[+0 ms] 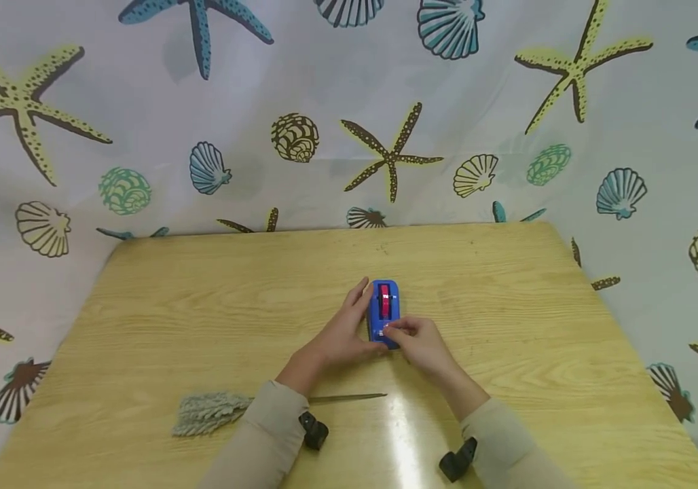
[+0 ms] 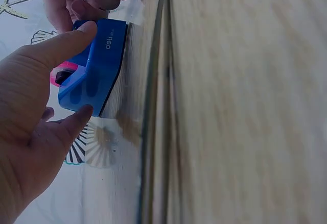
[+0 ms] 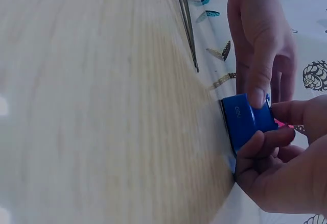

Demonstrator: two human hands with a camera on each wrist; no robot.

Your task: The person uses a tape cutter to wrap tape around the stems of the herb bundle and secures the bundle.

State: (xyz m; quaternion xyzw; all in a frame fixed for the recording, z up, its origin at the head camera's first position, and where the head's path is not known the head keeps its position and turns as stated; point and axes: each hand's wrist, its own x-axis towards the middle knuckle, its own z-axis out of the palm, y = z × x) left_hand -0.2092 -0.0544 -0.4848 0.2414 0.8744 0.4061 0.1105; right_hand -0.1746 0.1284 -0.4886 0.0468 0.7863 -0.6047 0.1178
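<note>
Blue tape dispenser (image 1: pixel 384 314) near mid-desk (image 1: pixel 202 305), long axis running away from the body, red roll on top. Left hand (image 1: pixel 343 333) on its left flank, thumb and fingers (image 2: pixel 76 38) clamped around the blue body. Right hand (image 1: pixel 420 343) at the near end, fingers (image 3: pixel 265 137) curled and pinching there, apparently on the tape end. Both hands touching the dispenser, right one closer to the cutter end, left one steadying along the side.

Head view: whole layout, plus a grey fuzzy sprig (image 1: pixel 208 412) on a thin stem, lying near the left forearm, well apart from the dispenser. Shell-and-starfish curtain (image 1: pixel 141 136) behind the desk.

Left wrist view: the left thumb on the blue top edge, a finger under the far corner, a strip of clear tape (image 2: pixel 134 10) at the right hand's fingertips; not visible from the head.

Right wrist view: dispenser end-on, the left thumb pressing down on it, thin stem (image 3: pixel 186 20) beyond. Tape itself hard to make out here.
</note>
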